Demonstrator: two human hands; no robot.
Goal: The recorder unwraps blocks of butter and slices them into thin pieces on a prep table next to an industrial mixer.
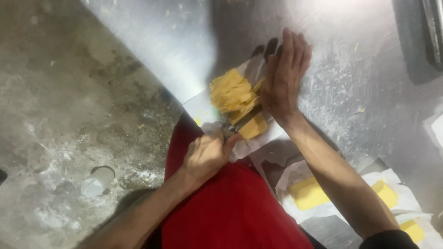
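broadly, a scuffed, shiny steel table (360, 69) dusted with yellow crumbs fills twelve to three o'clock, and a rough grey concrete floor (55, 101) lies at nine. a smooth red garment (230, 207) sits at six. soft yellow blocks (309, 192) on crumpled white paper (350, 207) lie at four. near centre, a ragged pile of thin yellow slices (233, 92) rests just above a yellow block (253, 127). the right hand (284, 76) lies flat, fingers straight, pressing the pile's side. the left hand (206, 154) is clenched around a thin metal knife (240, 123) that touches the block.
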